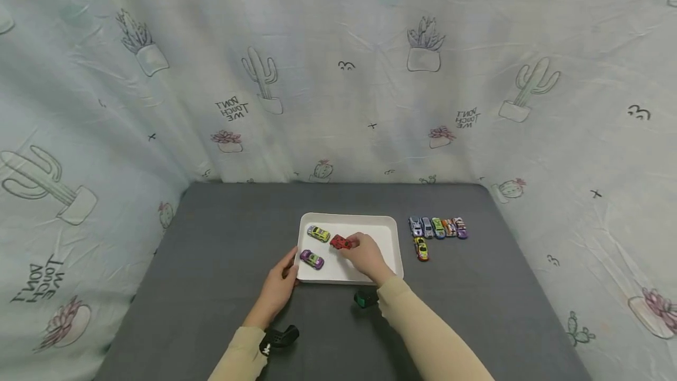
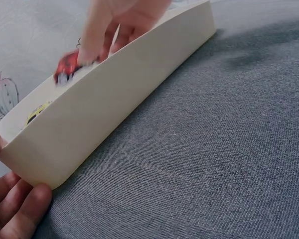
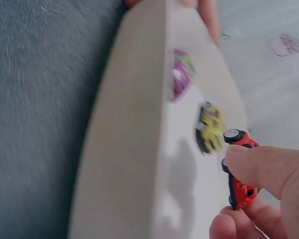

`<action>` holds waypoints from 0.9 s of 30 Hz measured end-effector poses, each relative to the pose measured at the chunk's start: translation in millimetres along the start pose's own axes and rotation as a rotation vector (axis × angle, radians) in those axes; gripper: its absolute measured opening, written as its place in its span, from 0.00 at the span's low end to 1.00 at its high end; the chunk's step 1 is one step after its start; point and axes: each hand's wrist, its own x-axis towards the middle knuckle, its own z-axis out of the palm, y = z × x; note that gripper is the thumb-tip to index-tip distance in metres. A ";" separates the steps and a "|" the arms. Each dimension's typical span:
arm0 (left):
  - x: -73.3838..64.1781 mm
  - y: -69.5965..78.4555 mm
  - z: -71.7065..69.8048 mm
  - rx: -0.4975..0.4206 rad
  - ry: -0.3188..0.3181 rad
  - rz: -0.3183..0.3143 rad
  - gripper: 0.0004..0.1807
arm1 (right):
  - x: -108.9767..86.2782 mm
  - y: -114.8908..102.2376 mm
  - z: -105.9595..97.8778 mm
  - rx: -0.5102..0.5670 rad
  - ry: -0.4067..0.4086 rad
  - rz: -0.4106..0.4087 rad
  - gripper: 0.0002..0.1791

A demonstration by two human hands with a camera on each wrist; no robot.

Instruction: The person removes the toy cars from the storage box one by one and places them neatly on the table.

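Observation:
A white rectangular tray (image 1: pixel 372 226) lies on the dark grey table. My left hand (image 1: pixel 278 286) grips its near left corner; in the left wrist view the thumb is at the rim and the fingertips (image 2: pixel 34 201) lie against the lower corner. Above the tray floor, my right hand (image 1: pixel 366 256) pinches a red toy car (image 1: pixel 340 242) between thumb and fingers, its wheels showing in the right wrist view (image 3: pixel 232 134). Inside the tray, a yellow toy car (image 1: pixel 319 233) sits toward the back left, and a purple and green toy car (image 1: pixel 312 259) toward the front left.
Right of the tray, several toy cars stand side by side in a row (image 1: pixel 438 228). A yellow and red toy car (image 1: pixel 421 249) is in front of that row's left end. A pale curtain (image 1: pixel 338 75) printed with cacti surrounds the table (image 1: pixel 222 234).

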 end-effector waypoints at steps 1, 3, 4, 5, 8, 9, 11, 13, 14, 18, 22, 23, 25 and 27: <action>-0.1 0.2 -0.3 -0.004 -0.001 -0.001 0.27 | -0.4 0.9 -5.1 0.005 0.016 -0.002 0.22; -0.1 0.2 -0.9 -0.008 -0.002 -0.003 0.27 | -1.7 2.3 -15.7 0.025 0.051 0.001 0.22; 0.1 0.0 -1.2 -0.009 -0.002 -0.005 0.27 | -2.6 2.7 -21.2 0.033 0.069 -0.001 0.22; 0.3 -0.6 -1.4 -0.009 -0.001 -0.004 0.27 | -3.1 3.8 -26.4 0.047 0.085 -0.002 0.22; 0.8 -2.0 -1.4 -0.007 -0.002 0.000 0.27 | -5.6 6.4 -40.9 0.078 0.131 0.012 0.22; 0.8 -2.2 -1.3 -0.005 -0.003 0.000 0.27 | -6.5 7.3 -45.6 0.084 0.145 0.011 0.22; 0.8 -2.7 -0.7 -0.005 -0.006 -0.001 0.27 | -7.7 10.1 -53.8 0.084 0.168 0.010 0.23; 0.5 -2.4 -0.3 -0.006 -0.007 -0.008 0.27 | -9.5 12.7 -61.2 0.083 0.183 0.013 0.23; 0.3 -2.3 -0.3 -0.006 -0.008 -0.009 0.27 | -9.9 14.9 -64.2 0.083 0.189 0.017 0.24; -0.5 -1.7 -0.3 0.000 -0.008 -0.010 0.27 | -13.0 22.2 -75.3 0.097 0.200 0.046 0.25; -0.9 -0.7 -0.5 0.002 -0.006 -0.012 0.27 | -16.6 30.2 -84.8 0.118 0.221 0.066 0.26; -0.9 -0.4 -0.6 0.005 -0.006 -0.012 0.27 | -17.4 32.3 -86.9 0.126 0.227 0.069 0.26; -1.2 -0.2 -0.9 0.009 -0.008 -0.013 0.27 | -19.1 37.2 -90.4 0.137 0.234 0.069 0.26; -1.6 -0.1 -1.2 0.012 -0.010 -0.015 0.27 | -20.9 42.3 -93.7 0.147 0.235 0.068 0.26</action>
